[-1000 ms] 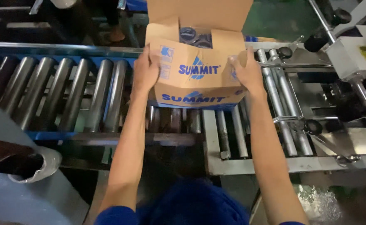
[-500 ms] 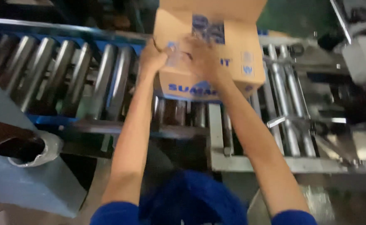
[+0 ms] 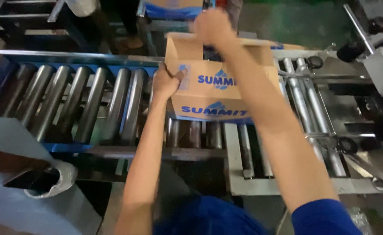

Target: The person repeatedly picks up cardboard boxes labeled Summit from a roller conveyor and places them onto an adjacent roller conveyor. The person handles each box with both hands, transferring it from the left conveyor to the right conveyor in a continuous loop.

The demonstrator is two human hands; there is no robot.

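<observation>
The left hand (image 3: 167, 82) is curled tight around the near-left corner of a cardboard box (image 3: 217, 93), fingers wrapped over the edge of a side flap and thumb pressed on the front face. The right hand (image 3: 213, 27) is raised above the far rim of the box; it is blurred, seems bunched into a loose fist at the far top flap, and whether it actually pinches that flap cannot be told. The box is plain brown corrugated card with blue printing and a blue band along its bottom edge, a squat rectangular shape with its top open. Its long axis runs left to right across the scene, and the printed long face looks toward the near side. It rests on a roller conveyor (image 3: 91, 104), at the spot where thick, dull steel rollers in a blue frame on the left meet thinner, closer-set rollers in a pale metal frame (image 3: 239, 174) on the right. Both forearms reach out from blue sleeves (image 3: 322, 217) at the near edge. Farther right stands grey machinery (image 3: 381, 69) with rods and black knobs. At the near left lies a grey sloping panel (image 3: 8, 135) with a crumpled pale wrapping (image 3: 63, 178) beside it.
</observation>
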